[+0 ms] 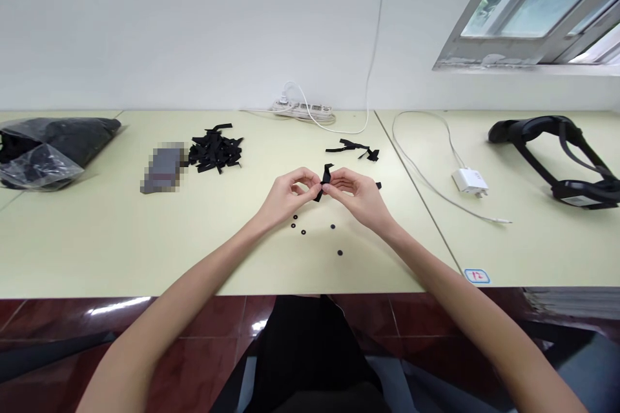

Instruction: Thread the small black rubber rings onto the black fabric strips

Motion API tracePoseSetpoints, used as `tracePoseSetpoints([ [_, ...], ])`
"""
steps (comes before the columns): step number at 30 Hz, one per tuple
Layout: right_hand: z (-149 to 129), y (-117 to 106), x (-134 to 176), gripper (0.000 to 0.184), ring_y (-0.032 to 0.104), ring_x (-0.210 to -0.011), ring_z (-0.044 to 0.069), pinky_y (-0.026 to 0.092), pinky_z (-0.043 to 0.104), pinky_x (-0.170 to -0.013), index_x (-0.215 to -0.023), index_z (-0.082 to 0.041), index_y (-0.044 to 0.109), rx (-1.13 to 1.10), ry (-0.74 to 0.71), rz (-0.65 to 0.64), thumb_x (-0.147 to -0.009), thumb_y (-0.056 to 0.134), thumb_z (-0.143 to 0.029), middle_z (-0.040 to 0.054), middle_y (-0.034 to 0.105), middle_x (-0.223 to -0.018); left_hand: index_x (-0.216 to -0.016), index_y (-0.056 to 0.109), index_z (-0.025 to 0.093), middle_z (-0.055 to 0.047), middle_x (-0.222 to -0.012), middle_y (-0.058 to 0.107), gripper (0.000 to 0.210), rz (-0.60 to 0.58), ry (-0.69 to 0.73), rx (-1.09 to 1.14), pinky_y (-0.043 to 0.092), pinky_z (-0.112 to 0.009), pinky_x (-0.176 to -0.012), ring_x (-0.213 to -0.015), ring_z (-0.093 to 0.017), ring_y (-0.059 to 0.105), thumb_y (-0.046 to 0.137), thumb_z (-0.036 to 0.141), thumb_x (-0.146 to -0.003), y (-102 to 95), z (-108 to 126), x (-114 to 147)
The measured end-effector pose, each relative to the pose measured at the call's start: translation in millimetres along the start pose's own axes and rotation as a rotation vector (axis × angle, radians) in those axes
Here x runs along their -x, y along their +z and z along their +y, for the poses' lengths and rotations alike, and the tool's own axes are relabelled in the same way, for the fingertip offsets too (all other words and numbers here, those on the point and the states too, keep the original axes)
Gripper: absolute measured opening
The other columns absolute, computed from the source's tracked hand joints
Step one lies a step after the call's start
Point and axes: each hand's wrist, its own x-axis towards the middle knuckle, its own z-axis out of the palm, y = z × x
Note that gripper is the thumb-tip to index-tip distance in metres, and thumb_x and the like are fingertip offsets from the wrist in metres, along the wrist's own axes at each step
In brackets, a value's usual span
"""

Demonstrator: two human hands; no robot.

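Observation:
A short black fabric strip (pixel 327 174) is pinched between the fingertips of both hands, just above the table. My left hand (pixel 289 195) grips it from the left, with thumb and forefinger pressed together. From the other side my right hand (pixel 358 197) pinches the same strip, its fingertips touching those of the left. Whether a small part sits between the fingers is hidden. Below the hands lie several small black ring-shaped pieces (pixel 303 232) and dark round discs (pixel 340 253). Another bit of black strip (pixel 378 186) shows beside my right hand.
Behind the hands lie more black strips (pixel 358 147) and, further left, a heap of them (pixel 216 151). A blurred grey object (pixel 165 168) and a plastic bag (pixel 53 151) are at left. A power strip (pixel 305 110), white charger (pixel 469 181) and black headset (pixel 557 161) also occupy the table.

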Motion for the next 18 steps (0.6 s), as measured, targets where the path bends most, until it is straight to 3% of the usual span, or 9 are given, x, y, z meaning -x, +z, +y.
tracePoseSetpoints([
  [6, 2, 4, 1, 0.032, 0.079, -0.105, 0.026, 0.065, 0.05, -0.106, -0.111, -0.026, 0.068, -0.06, 0.024, -0.101, -0.103, 0.075, -0.056, 0.0065, 0.079, -0.107, -0.092, 0.071, 0.021, -0.005, -0.095, 0.07, 0.03, 0.046, -0.029, 0.081, 0.059, -0.031, -0.074, -0.086, -0.018, 0.066, 0.078, 0.05, -0.094, -5.1, -6, -6],
  [8, 1, 6, 5, 0.022, 0.077, -0.105, 0.025, 0.063, 0.047, -0.104, -0.11, -0.026, 0.069, 0.085, -0.026, -0.23, -0.106, 0.072, -0.047, 0.0073, 0.079, -0.11, -0.09, 0.069, 0.021, -0.003, -0.09, 0.066, 0.033, 0.113, -0.079, 0.146, 0.06, -0.029, -0.071, -0.081, -0.016, 0.062, 0.081, 0.051, -0.088, -7.9, -13, -10],
  [10, 2, 10, 10, 0.013, 0.075, -0.105, 0.025, 0.061, 0.044, -0.102, -0.107, -0.026, 0.074, 0.25, -0.117, -0.438, -0.107, 0.072, -0.039, 0.0072, 0.079, -0.113, -0.088, 0.069, 0.021, -0.003, -0.089, 0.063, 0.037, 0.174, -0.129, 0.201, 0.061, -0.029, -0.07, -0.082, -0.016, 0.06, 0.084, 0.054, -0.084, -10.4, -18, -13],
  [13, 5, 19, 16, 0.009, 0.074, -0.108, 0.025, 0.06, 0.041, -0.099, -0.107, -0.026, 0.078, 0.355, -0.219, -0.656, -0.108, 0.07, -0.032, 0.0075, 0.078, -0.117, -0.087, 0.071, 0.022, -0.004, -0.095, 0.062, 0.038, 0.215, -0.188, 0.266, 0.061, -0.028, -0.069, -0.087, -0.018, 0.058, 0.082, 0.058, -0.085, -12.3, -20, -15],
  [18, 10, 29, 18, 0.019, 0.074, -0.109, 0.025, 0.059, 0.04, -0.102, -0.105, -0.024, 0.077, 0.437, -0.218, -0.609, -0.114, 0.06, -0.025, 0.0083, 0.075, -0.115, -0.082, 0.069, 0.02, -0.004, -0.093, 0.059, 0.038, 0.188, -0.302, 0.436, 0.058, -0.028, -0.074, -0.09, -0.017, 0.056, 0.085, 0.054, -0.086, -12.0, -17, -13],
])
